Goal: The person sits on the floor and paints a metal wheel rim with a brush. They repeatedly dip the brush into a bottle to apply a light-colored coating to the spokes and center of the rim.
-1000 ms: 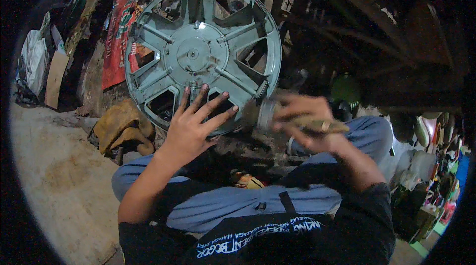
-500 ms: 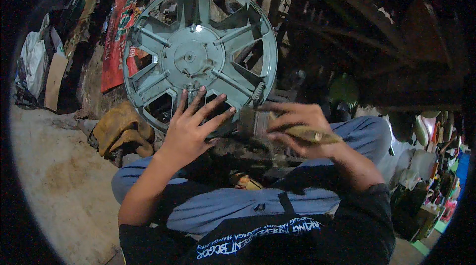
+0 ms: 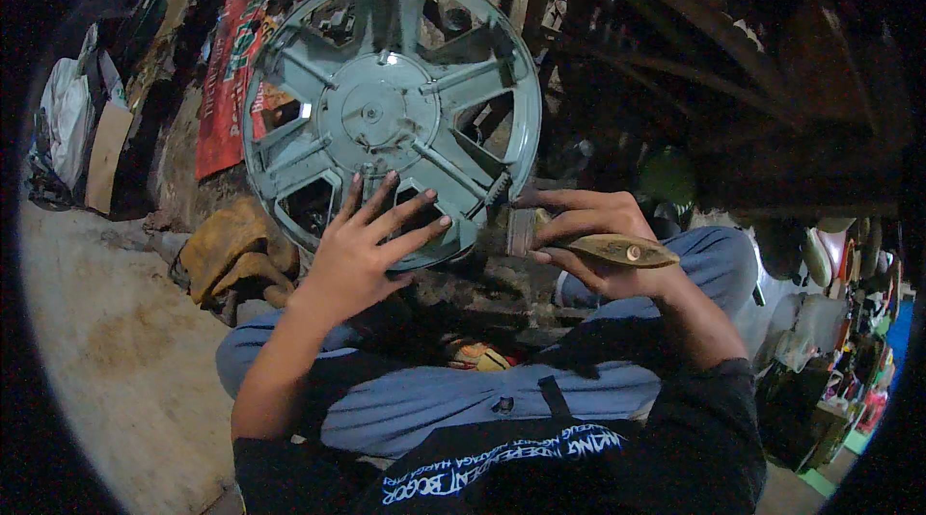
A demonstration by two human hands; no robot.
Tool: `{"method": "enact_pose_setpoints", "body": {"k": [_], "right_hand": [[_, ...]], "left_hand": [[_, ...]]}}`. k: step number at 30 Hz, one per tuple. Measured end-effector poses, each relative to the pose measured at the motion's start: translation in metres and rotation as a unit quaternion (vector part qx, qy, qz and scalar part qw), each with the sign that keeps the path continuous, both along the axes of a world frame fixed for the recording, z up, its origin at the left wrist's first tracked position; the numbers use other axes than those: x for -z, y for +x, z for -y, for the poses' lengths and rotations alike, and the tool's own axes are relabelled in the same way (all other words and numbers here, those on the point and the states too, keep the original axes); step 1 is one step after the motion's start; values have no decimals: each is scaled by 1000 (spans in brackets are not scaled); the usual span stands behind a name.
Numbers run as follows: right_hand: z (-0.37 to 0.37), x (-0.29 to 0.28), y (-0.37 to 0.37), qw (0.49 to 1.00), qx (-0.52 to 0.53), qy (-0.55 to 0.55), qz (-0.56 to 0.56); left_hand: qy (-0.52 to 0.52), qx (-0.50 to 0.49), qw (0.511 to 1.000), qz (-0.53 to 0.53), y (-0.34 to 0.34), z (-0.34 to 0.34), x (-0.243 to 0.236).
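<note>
A round grey-green wheel cover (image 3: 376, 120) with wide spokes stands in front of me, its ribbed side facing up. My left hand (image 3: 362, 245) rests on its near edge with the fingers spread across the lower spokes. Beside its lower right rim, my right hand (image 3: 603, 226) grips a flat paintbrush (image 3: 632, 250) with a wooden handle. The brush's metal band points left toward the rim; its bristles are dark and hard to make out, so I cannot tell whether they touch the cover.
A yellow-brown crumpled cloth (image 3: 236, 245) lies left of the wheel cover. Behind it is a red printed sheet (image 3: 231, 81). My crossed legs in blue trousers (image 3: 424, 399) are below. Dark wooden beams (image 3: 694, 81) fill the far right, with assorted clutter (image 3: 839, 361) at the right.
The paintbrush in my right hand has shifted a little to the right, and its handle has swung slightly. The wheel cover has moved very slightly. My left hand remains on it.
</note>
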State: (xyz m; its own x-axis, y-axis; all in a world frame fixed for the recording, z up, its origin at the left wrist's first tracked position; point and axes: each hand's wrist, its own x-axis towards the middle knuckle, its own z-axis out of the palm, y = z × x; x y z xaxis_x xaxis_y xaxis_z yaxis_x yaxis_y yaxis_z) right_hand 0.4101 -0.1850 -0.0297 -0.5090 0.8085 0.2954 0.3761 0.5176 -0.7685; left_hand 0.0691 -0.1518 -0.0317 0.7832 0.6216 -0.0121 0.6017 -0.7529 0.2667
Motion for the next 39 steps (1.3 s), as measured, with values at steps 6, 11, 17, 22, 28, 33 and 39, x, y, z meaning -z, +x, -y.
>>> {"method": "enact_pose_setpoints", "body": {"k": [6, 11, 17, 22, 28, 33, 39], "right_hand": [[-28, 0, 18, 994, 93, -12, -58], [-34, 6, 27, 976, 143, 160, 42], [7, 9, -3, 992, -101, -50, -62], [-19, 8, 23, 982, 175, -31, -70], [-20, 6, 13, 971, 69, 206, 102], [-5, 7, 2, 996, -87, 2, -24], [-31, -10, 26, 969, 240, 56, 18]], "left_hand": [[-27, 56, 998, -24, -23, -16, -7], [-41, 60, 997, -18, -33, -21, -7], [-62, 58, 996, -41, -42, -27, -15], [-84, 59, 994, -39, -42, -29, -15], [-88, 67, 993, -41, -47, -31, -15], [-107, 57, 992, -42, -46, -31, -19], [-112, 55, 991, -51, -45, -31, -18]]}}
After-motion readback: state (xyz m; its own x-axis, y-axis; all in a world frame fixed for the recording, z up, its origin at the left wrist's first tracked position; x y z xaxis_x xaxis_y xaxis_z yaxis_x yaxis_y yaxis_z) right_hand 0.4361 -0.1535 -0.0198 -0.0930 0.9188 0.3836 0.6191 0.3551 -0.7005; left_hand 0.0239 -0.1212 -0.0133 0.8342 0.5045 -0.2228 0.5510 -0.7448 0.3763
